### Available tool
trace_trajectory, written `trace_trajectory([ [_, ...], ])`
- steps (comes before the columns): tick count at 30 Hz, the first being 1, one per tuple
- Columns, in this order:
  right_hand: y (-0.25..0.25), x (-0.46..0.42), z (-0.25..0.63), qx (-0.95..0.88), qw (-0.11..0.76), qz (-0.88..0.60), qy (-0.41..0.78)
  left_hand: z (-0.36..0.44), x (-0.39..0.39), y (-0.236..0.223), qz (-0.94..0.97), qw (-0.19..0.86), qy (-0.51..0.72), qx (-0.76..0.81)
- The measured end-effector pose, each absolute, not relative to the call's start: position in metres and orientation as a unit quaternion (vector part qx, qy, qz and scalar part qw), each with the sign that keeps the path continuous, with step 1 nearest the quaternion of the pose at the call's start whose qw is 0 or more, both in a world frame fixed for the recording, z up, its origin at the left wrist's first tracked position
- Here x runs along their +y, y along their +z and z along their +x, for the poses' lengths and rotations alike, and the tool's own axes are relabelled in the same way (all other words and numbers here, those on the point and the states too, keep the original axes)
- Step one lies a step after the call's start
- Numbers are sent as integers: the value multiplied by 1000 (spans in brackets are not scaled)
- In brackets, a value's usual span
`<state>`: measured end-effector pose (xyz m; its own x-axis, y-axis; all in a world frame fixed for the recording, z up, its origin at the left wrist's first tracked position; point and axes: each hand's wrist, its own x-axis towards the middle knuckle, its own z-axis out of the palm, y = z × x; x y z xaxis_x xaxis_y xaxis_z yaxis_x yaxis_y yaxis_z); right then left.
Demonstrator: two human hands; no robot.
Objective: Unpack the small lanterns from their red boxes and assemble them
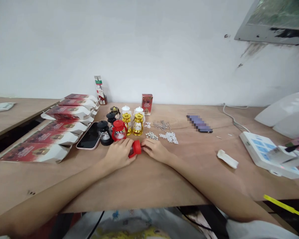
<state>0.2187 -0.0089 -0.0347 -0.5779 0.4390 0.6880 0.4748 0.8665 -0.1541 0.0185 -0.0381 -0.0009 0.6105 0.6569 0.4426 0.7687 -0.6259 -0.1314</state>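
Lying on its side, a small red toy lantern is wrapped in the fingers of my left hand, its round base facing right. My right hand is closed at that base, fingertips pressed together against or just beside it; whatever they pinch is hidden. Just beyond my left hand stand another red lantern, a black lantern and a gold lantern, with white and dark ones behind. Small white plastic pieces, round button-like cells and thin metal pieces lie beyond my right hand.
Red printed cartons with open flaps line the left side beside a phone. A red box stands near the wall. To the right are a pixelated phone, a white crumpled piece and a power strip.
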Motion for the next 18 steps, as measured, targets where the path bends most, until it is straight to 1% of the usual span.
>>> trace_trajectory([
  [5, -40, -5, 221, -864, 372, -336, -51, 36, -38, 24, -886, 193, -86, -413],
  [9, -41, -6, 221, -832, 371, -406, -71, 54, -31, 68, -895, 233, -9, -380],
  [11, -41, -8, 220, -829, 373, -411, -71, 63, -27, 92, -891, 277, 17, -358],
  [13, -40, -10, 219, -838, 368, -398, -60, 74, -23, 110, -888, 299, 55, -345],
  [15, -39, -11, 218, -852, 356, -381, -47, 84, -18, 116, -887, 323, 76, -320],
  [18, -37, -13, 218, -862, 345, -370, -35, 96, -9, 106, -889, 339, 85, -296],
])
